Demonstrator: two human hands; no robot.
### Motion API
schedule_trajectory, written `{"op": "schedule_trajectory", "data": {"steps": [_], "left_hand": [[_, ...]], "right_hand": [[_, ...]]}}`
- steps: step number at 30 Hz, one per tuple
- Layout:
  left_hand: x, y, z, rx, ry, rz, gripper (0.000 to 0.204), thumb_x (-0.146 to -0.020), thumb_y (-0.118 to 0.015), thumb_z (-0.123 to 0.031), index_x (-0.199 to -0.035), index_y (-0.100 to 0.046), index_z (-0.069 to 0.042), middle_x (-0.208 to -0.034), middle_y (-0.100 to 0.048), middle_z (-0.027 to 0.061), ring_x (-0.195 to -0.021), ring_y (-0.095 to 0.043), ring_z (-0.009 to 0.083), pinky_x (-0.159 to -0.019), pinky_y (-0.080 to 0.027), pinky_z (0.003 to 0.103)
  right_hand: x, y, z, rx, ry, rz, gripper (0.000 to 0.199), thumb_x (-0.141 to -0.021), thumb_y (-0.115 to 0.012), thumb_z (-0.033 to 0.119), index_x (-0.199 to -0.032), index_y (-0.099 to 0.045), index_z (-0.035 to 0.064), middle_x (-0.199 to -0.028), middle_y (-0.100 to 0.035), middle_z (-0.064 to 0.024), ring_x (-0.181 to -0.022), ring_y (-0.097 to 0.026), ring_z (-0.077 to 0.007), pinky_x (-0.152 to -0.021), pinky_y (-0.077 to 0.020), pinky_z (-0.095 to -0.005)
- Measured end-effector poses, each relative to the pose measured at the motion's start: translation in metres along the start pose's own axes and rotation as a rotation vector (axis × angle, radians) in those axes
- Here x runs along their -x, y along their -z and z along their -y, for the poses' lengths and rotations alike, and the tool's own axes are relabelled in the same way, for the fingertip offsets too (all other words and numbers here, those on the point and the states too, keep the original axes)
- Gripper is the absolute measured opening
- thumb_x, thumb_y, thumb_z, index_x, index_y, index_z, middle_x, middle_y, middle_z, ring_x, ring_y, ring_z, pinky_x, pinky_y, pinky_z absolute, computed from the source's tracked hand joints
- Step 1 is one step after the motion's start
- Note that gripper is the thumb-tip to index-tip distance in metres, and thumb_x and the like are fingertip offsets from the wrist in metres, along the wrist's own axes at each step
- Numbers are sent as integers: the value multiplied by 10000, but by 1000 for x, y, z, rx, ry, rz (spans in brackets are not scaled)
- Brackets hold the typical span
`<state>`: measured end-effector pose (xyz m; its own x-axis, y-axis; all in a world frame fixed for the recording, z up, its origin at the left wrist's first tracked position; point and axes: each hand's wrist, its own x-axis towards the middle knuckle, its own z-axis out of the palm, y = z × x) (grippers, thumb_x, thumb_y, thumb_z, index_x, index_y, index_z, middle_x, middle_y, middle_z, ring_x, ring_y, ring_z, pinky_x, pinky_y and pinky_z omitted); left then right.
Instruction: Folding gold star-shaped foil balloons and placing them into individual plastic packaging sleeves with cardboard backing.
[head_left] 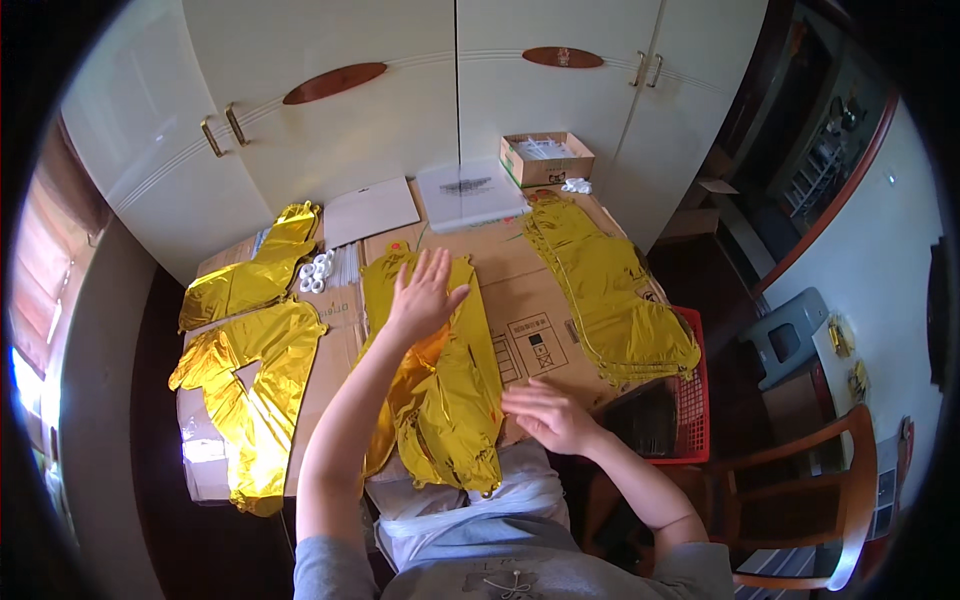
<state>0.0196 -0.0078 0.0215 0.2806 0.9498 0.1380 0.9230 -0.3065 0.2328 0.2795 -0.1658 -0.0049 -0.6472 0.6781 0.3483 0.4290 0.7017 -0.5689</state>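
A flat, uninflated gold foil balloon (455, 400) lies on the cardboard in front of me, its lower end reaching over the near edge toward my lap. Over its upper half is my left hand (425, 295), fingers stretched and apart, holding nothing. My right hand (550, 415) is beside the balloon's lower right edge, fingers extended, its fingertips at the foil; whether they press on it I cannot tell. More flat gold foil balloons rest at the left: one folded piece (255, 265) farther back and a larger one (265, 370) nearer me. Several others form a stack (600, 290) at the right.
Cardboard (525, 290) covers the work surface. At its back are white rolls (316, 270), a grey board (370, 212), a clear plastic sheet (470, 195) and a small carton (547, 158). A red basket (695, 400) and wooden chair (850, 480) stand right; cabinets (350, 120) close off the back.
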Motion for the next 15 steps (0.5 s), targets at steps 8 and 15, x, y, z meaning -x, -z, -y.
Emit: {"op": "schedule_trajectory", "data": {"steps": [8,15], "left_hand": [[111,19,56,-105,166,64,880,-888,-538,-572,-1478,-263,20,-1534,-253,254,-1444,-201,394,-1155,-165,554],[142,17,56,-68,116,134,948,-845,-561,-634,-1488,-260,-8,-1555,-203,242,-1464,-142,374,-1160,-77,569]], "right_hand": [[-95,-20,-52,274,-272,43,655,-1017,-346,418,-1462,-276,-57,-1536,-270,-226,-1448,-222,-332,-1193,-163,-424],[-142,-29,-79,429,-280,168,693,-1022,-246,485,-1458,-295,-52,-1539,-288,-195,-1456,-218,-291,-1203,-127,-424]]}}
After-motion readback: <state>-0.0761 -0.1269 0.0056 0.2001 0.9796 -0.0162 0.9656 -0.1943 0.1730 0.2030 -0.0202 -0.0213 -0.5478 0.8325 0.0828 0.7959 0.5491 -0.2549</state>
